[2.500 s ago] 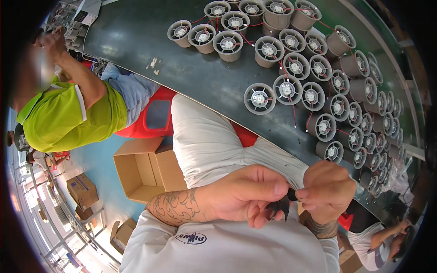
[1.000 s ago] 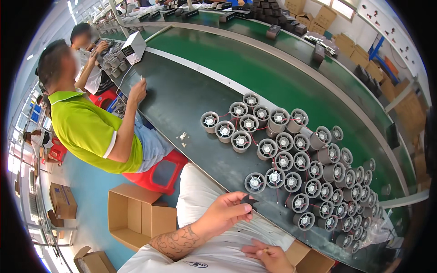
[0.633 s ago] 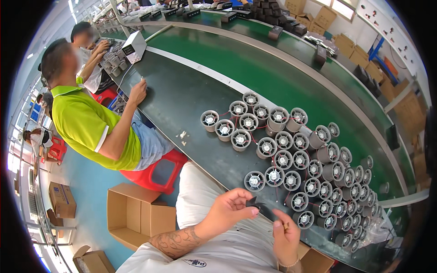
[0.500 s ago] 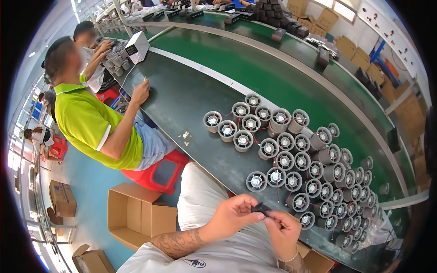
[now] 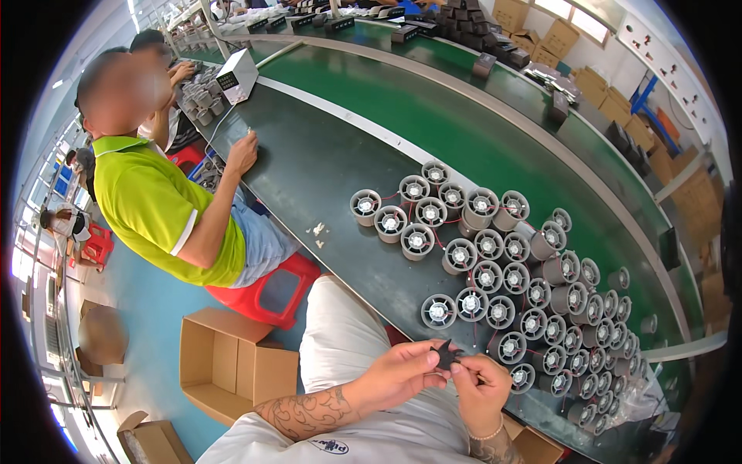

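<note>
A small black fan wheel [image 5: 447, 356] with pointed blades is held up over my lap. My left hand [image 5: 396, 377] pinches it from the left, thumb along its lower edge. From the right, the thumb and fingertips of my right hand [image 5: 481, 388] close on its other side; whether they hold another small part is hidden. Just beyond my hands, many round grey fan housings [image 5: 439, 312] stand on the dark green bench [image 5: 332, 267]. White-centred spokes show in their open tops, and thin red wires run between some of them.
On the left a person in a lime-green shirt [image 5: 147, 209] sits on a red stool [image 5: 286, 290], one hand on the bench edge. An open cardboard box [image 5: 224, 363] stands on the floor. White scraps [image 5: 317, 230] lie on the bench; a clear plastic bag [image 5: 635, 398] is at right.
The fan wheel has turned so its pointed blades show more fully, and my left hand has opened out a little around it. The seated person's head has turned toward me.
</note>
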`<action>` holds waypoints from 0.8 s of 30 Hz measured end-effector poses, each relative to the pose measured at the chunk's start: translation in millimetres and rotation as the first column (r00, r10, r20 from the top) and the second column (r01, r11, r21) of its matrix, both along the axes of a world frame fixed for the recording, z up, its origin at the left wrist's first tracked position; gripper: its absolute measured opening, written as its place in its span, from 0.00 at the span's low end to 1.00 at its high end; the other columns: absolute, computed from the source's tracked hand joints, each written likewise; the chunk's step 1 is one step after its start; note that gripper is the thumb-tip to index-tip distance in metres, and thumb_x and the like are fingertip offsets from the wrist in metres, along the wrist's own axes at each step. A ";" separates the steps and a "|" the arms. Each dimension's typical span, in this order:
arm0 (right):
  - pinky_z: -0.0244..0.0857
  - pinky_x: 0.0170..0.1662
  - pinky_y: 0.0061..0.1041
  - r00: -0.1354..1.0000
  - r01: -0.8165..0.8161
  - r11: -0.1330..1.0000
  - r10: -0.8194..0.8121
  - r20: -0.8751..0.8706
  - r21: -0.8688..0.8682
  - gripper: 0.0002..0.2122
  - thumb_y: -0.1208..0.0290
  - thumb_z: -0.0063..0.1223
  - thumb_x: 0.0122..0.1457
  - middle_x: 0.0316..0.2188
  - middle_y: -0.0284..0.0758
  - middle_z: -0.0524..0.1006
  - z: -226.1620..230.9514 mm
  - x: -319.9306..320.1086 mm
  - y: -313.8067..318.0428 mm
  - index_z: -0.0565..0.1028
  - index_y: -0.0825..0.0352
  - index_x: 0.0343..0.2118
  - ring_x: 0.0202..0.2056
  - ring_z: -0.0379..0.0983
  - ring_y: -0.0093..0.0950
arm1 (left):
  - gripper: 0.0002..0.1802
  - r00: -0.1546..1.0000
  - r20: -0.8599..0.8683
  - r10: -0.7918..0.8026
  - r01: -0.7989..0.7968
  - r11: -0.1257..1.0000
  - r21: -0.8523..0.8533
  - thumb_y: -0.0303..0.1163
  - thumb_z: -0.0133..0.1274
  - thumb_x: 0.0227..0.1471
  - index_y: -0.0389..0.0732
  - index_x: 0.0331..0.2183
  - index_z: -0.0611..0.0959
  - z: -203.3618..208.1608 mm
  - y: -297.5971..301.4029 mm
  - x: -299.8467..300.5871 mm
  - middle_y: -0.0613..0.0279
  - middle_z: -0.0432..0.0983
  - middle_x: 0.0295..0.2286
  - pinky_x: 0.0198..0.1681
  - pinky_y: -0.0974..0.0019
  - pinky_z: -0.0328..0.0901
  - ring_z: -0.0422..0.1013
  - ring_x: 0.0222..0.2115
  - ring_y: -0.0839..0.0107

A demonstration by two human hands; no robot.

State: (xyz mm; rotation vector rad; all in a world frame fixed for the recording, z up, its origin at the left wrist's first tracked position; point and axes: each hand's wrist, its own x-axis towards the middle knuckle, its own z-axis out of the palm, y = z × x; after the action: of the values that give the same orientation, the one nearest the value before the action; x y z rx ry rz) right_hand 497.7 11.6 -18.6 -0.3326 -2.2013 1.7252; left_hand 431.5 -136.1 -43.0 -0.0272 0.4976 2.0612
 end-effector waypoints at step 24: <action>0.51 0.21 0.14 0.991 0.126 0.941 -0.132 0.003 -0.315 0.04 0.81 0.55 0.50 0.18 0.27 0.68 -1.6 0.6 -4.9 0.70 0.71 0.24 0.19 0.58 0.13 | 0.17 0.943 -0.333 0.009 -0.092 0.968 -0.234 0.20 0.52 0.50 0.33 0.45 0.75 19.0 -4.8 -3.9 0.60 0.75 0.39 0.41 0.73 0.66 0.71 0.37 0.76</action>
State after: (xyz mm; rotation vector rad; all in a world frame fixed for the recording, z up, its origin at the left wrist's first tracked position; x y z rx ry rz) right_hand 498.3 6.7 -20.1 -0.5220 -1.8413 1.9949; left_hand 427.6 -140.8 -24.0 0.1628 0.9695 2.0505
